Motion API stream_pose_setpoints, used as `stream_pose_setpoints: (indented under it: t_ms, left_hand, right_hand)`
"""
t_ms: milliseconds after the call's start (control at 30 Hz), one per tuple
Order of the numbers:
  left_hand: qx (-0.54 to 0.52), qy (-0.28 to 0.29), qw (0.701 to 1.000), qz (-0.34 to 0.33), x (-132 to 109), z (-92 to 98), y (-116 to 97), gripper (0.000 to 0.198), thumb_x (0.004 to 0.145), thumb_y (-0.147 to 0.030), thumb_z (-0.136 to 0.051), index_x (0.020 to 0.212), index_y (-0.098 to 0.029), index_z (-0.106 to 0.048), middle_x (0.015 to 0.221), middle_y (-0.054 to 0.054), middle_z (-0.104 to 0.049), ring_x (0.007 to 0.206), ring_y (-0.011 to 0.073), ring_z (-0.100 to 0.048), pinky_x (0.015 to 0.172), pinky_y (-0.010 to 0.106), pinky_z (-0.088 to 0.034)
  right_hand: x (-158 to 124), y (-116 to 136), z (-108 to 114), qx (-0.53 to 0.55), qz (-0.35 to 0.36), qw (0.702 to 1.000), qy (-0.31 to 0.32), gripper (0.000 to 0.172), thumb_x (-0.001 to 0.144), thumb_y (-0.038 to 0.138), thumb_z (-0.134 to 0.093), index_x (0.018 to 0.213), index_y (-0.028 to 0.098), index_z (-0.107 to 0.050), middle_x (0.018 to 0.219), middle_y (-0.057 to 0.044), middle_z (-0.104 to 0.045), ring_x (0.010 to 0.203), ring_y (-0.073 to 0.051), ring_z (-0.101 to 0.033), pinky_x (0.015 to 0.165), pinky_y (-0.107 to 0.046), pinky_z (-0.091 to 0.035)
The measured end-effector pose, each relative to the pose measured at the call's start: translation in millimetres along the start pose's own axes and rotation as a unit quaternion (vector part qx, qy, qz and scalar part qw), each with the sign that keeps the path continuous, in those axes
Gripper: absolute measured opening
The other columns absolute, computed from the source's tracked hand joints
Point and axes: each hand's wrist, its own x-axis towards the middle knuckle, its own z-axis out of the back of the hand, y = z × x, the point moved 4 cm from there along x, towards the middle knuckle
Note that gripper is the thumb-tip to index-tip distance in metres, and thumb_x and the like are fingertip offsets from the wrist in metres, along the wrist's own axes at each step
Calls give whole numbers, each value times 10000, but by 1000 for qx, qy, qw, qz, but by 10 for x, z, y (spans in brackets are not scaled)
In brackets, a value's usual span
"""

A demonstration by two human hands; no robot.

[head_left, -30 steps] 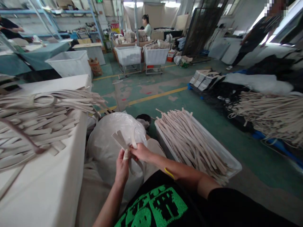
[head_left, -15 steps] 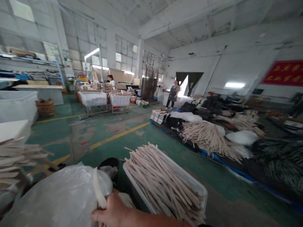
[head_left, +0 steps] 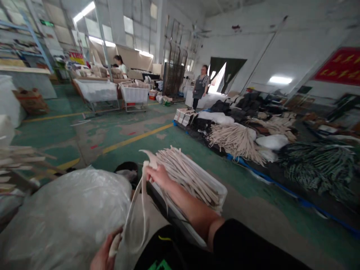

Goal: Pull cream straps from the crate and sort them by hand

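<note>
My right hand (head_left: 159,176) grips a cream fabric strap (head_left: 144,187) near the end of a white plastic tub (head_left: 225,195). From that hand the strap hangs in loose loops and runs down toward my left hand (head_left: 106,252) at the bottom of the view. My left hand is closed around a pale strap end, its lower part cut off by the frame. Many similar beige straps (head_left: 188,174) lie lengthwise in the tub. A large clear plastic bag (head_left: 75,210) bulges beside my left hand; its contents cannot be made out.
More strips (head_left: 19,165) are stacked at the left edge. A dark bin (head_left: 126,170) stands behind the bag. To the right, pallets (head_left: 295,193) bear bundles of straps and white sacks. A person in an apron (head_left: 200,88) stands beyond; another person (head_left: 120,65) is behind white carts (head_left: 97,92).
My right hand has moved from beside the bag up and right to the tub's end, with strap in its grip. My left hand has come into view. The camera has tilted down.
</note>
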Motion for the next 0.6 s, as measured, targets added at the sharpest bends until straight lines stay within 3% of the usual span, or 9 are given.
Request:
stream_pose_setpoints:
  t_ms: [100,167,267,333,467,600]
  left_hand:
    - [-23,-18,999,22,18,88,144,685,794,-798,-472,1137,-252,-702,1128,99,-785,984,332,-763,939,498,-587]
    - [-14,-28,999,33,35,123,183,755,791,-837,-438,1176,-234,-681,1120,117,-783,976,332,-765,943,515,-582]
    - [21,-10,999,39,39,112,190,746,833,-806,-404,1244,-233,-647,1107,116,-786,976,320,-767,943,493,-580]
    - [62,10,997,44,24,84,186,682,872,-741,-398,1283,-246,-625,1125,102,-786,1005,313,-762,969,481,-564]
    - [149,47,986,62,-20,37,176,546,907,-604,-413,1293,-270,-608,1166,81,-780,1073,315,-741,977,472,-547]
    - [172,108,976,73,-58,-29,171,543,905,-524,-419,1344,-242,-565,1192,102,-767,1047,290,-749,911,407,-568]
  right_hand:
    - [411,182,394,35,9,998,-57,393,991,395,-512,802,110,-705,643,-13,-687,480,-61,-459,487,-182,-430]
    - [705,314,641,81,58,993,-64,471,1013,498,-474,972,108,-735,714,-21,-724,424,-49,-338,504,-204,-474]
    - [1060,425,986,141,123,979,-81,545,982,593,-509,1168,124,-716,703,-7,-726,398,-54,-276,480,-211,-481]
    - [1216,377,1213,160,128,970,-131,553,971,596,-535,1200,122,-706,666,3,-711,397,-57,-289,467,-197,-469]
    - [1282,-60,1627,235,36,937,-258,405,1002,438,-527,1174,114,-701,654,1,-707,380,-54,-289,435,-183,-428]
    - [1010,-719,1970,271,-56,899,-338,308,1007,320,-466,1130,124,-669,635,6,-688,369,-59,-319,424,-177,-406]
